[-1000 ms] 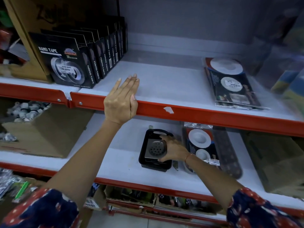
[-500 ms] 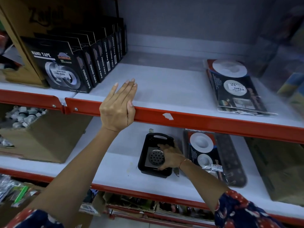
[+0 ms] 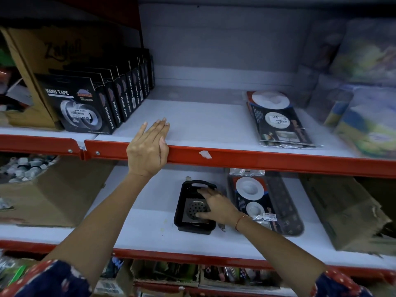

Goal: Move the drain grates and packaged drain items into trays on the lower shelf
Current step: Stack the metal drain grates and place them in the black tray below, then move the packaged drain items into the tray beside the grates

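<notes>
Right hand: resting in the small black tray on the lower shelf, fingers loosely spread over the square drain grate, thumb touching its near edge; pressing or pinching, cannot tell.
Left hand: lying flat and open on the red rail of the upper shelf, fingers together, holding nothing.
Drain grate: lying inside the small black tray, round perforated centre showing, right side covered by the hand.
Packaged drain item, lower: lying in the long dark tray just right of the small tray.
Packaged drain items, upper: lying flat on the upper shelf, well apart from both hands, not yet moved down.
Change over the last second: the right hand is sliding further back across the grate, fingers reaching toward the tray's handle end; the left hand is staying put on the rail.
Meaning for task: the grate is judged seated or being settled; the upper packets are likely the remaining stock to shift.
Hidden or unclear: whether more grates are stacked beneath the top one; the count of upper packets; the small object on the shelf just behind the small tray; the right-edge goods, blurred; the cardboard boxes partly cut off.
</notes>
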Action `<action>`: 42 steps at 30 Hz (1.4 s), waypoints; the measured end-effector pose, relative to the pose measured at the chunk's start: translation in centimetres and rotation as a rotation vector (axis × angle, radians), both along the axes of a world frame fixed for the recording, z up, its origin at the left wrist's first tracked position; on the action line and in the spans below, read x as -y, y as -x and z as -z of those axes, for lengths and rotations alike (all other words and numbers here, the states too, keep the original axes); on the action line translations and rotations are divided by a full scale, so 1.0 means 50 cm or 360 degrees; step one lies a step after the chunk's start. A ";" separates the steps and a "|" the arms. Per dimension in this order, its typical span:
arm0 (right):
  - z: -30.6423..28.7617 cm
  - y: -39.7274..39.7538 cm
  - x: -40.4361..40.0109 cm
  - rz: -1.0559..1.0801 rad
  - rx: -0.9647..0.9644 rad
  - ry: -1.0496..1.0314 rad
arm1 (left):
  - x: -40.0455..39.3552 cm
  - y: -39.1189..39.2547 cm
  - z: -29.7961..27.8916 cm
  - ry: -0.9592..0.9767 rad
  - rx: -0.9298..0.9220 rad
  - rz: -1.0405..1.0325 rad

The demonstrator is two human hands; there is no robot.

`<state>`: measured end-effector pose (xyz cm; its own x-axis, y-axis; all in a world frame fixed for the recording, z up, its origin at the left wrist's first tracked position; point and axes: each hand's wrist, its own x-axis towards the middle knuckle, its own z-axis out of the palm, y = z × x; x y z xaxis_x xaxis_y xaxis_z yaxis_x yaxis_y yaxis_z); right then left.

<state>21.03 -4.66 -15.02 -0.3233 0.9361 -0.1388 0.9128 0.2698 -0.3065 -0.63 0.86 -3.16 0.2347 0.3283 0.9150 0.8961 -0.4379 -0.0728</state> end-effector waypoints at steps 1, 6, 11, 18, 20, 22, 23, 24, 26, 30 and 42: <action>-0.021 -0.001 0.014 -0.0019 -0.0033 -0.0035 | 0.006 -0.001 -0.003 0.0074 -0.0002 -0.0017; -0.137 -0.007 0.082 -0.0006 -0.0250 -0.0255 | 0.039 -0.009 -0.030 0.0517 -0.0018 -0.0103; -0.255 -0.025 0.118 0.0037 -0.0436 -0.0490 | 0.066 -0.044 -0.060 0.0672 0.0037 -0.0028; -0.402 -0.092 0.132 0.0200 -0.0993 -0.0751 | 0.073 -0.139 -0.139 0.0892 0.0251 0.0169; -0.435 -0.130 0.121 0.0278 -0.0961 -0.0835 | 0.058 -0.172 -0.156 0.1027 0.0332 0.0231; -0.457 -0.171 0.099 0.0415 -0.0920 -0.0915 | 0.034 -0.207 -0.170 0.1274 0.0434 0.0349; -0.462 -0.193 0.085 0.0507 -0.0911 -0.0952 | 0.023 -0.224 -0.173 0.1423 0.0505 0.0437; -0.467 -0.221 0.068 0.0602 -0.0915 -0.0981 | 0.009 -0.248 -0.177 0.1554 0.0588 0.0527; -0.471 -0.269 0.037 0.0786 -0.0932 -0.0977 | -0.012 -0.286 -0.177 0.1791 0.0820 0.0647; -0.471 -0.355 -0.030 0.1127 -0.0976 -0.0825 | -0.053 -0.358 -0.175 0.2074 0.1413 0.0750; -0.445 -0.489 -0.189 0.1383 -0.1502 -0.0238 | -0.146 -0.483 -0.201 0.2267 0.1796 0.0760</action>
<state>45.46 4.77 7.23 0.4808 0.8742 -0.0678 0.2537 -0.2127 -0.9436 23.50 8.18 6.87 0.0851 0.9801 -0.1792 0.0568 0.1748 0.9830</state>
